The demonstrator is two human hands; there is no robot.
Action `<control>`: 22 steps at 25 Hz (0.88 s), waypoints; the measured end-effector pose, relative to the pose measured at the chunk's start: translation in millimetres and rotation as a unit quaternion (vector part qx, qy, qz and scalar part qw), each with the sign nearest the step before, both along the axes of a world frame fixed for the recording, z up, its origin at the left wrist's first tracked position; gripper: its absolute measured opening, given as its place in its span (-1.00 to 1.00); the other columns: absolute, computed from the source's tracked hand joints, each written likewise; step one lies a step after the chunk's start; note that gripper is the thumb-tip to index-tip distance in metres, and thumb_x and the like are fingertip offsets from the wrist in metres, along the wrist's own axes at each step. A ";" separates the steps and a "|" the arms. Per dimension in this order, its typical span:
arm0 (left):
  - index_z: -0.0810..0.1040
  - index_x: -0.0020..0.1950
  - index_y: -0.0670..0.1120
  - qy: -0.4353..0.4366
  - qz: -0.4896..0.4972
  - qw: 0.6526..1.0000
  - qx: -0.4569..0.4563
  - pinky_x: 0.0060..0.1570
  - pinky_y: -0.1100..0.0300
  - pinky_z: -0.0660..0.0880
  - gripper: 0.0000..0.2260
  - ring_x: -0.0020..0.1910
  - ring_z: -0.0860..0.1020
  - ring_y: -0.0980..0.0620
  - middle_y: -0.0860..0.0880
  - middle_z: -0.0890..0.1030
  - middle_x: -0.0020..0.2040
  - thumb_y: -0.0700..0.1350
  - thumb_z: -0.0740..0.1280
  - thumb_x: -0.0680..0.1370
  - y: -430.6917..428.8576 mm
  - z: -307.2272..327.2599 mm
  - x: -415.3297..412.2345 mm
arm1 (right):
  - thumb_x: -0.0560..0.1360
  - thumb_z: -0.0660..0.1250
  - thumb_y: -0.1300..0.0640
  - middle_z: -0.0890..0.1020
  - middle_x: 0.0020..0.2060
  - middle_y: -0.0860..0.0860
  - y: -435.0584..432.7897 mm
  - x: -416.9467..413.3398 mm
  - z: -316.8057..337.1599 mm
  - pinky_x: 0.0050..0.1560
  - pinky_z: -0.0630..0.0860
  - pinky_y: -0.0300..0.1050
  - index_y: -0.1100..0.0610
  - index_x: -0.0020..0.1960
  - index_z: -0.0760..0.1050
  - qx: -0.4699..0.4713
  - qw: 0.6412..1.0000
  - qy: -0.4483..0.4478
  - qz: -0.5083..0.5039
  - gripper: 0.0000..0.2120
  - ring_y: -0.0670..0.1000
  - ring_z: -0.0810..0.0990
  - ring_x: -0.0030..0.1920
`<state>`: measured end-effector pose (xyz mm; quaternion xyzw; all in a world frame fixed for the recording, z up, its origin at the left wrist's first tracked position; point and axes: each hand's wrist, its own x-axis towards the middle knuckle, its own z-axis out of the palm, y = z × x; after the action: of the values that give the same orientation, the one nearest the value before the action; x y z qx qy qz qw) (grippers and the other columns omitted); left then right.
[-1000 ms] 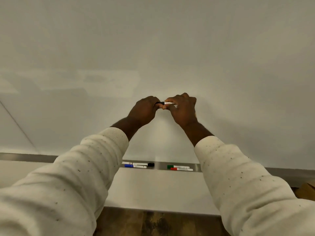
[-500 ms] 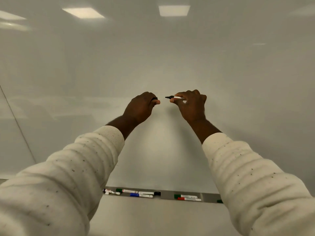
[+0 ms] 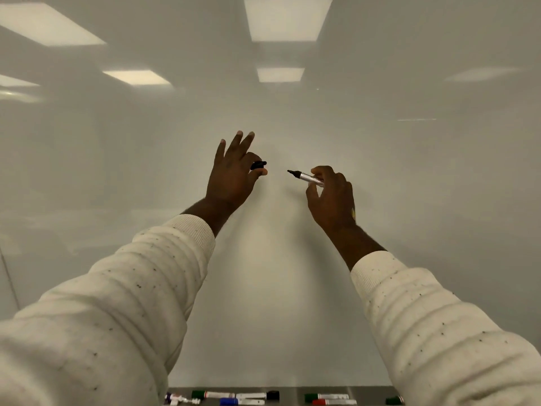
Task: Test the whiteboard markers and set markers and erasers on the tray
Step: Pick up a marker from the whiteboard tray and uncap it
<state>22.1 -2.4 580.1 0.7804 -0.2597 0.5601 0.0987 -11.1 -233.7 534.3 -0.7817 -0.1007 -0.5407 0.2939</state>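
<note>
My right hand (image 3: 330, 197) grips an uncapped black marker (image 3: 306, 177), its tip pointing left, close to the whiteboard (image 3: 409, 200). My left hand (image 3: 234, 174) pinches the black cap (image 3: 259, 164) between thumb and forefinger, with the other fingers spread upward. The two hands are a short gap apart in front of the board. Along the bottom edge runs the metal tray (image 3: 292, 394) with several capped markers: green (image 3: 210, 394), black (image 3: 257, 395), blue (image 3: 240, 402), a second green (image 3: 325, 396) and red (image 3: 333, 402).
The board surface shows only reflections of ceiling lights (image 3: 287, 19). A purple-tipped marker (image 3: 178, 399) lies at the tray's left end and a green cap end (image 3: 393, 400) peeks out beside my right sleeve. My sleeves hide the lower corners.
The cap came off the black marker and my hands moved apart. The left fingers spread open around the cap. The view tilted upward, so the tray dropped to the bottom edge.
</note>
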 end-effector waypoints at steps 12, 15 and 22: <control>0.65 0.10 0.03 0.018 0.039 0.999 0.027 0.50 -0.22 -0.07 -0.78 0.57 0.05 -0.14 -0.06 0.26 0.54 0.09 0.32 0.56 -22.5 28.2 49.7 | 0.46 0.40 0.07 0.60 -0.18 -0.03 -7.5 25.3 29.1 -0.19 0.50 -0.17 -0.02 0.11 0.64 0.012 0.994 -0.108 -0.014 -0.78 0.02 0.58 -0.16; 0.64 0.16 0.02 0.021 0.035 0.999 0.009 0.49 -0.24 -0.05 -0.74 0.56 0.09 -0.16 -0.07 0.30 0.52 0.09 0.31 0.56 -31.7 27.6 62.0 | 0.45 0.37 0.14 0.56 -0.16 -0.02 -10.0 31.3 39.3 -0.22 0.41 -0.23 -0.01 0.18 0.61 0.024 0.992 -0.124 -0.015 -0.70 -0.01 0.55 -0.21; 0.61 0.23 0.05 -0.016 0.012 1.000 -0.010 0.48 -0.26 0.01 -0.69 0.54 0.14 -0.16 -0.07 0.37 0.48 0.13 0.28 0.57 -31.4 24.9 75.8 | 0.53 0.31 0.08 0.54 -0.13 0.05 -6.6 49.7 45.7 -0.21 0.43 -0.17 0.04 0.30 0.54 0.037 0.994 -0.099 -0.028 -0.66 0.06 0.54 -0.20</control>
<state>97.9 -33.8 604.9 0.7732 -0.2462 0.5764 0.0960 38.6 -240.3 579.9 -0.7159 -0.0875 -0.6264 0.2957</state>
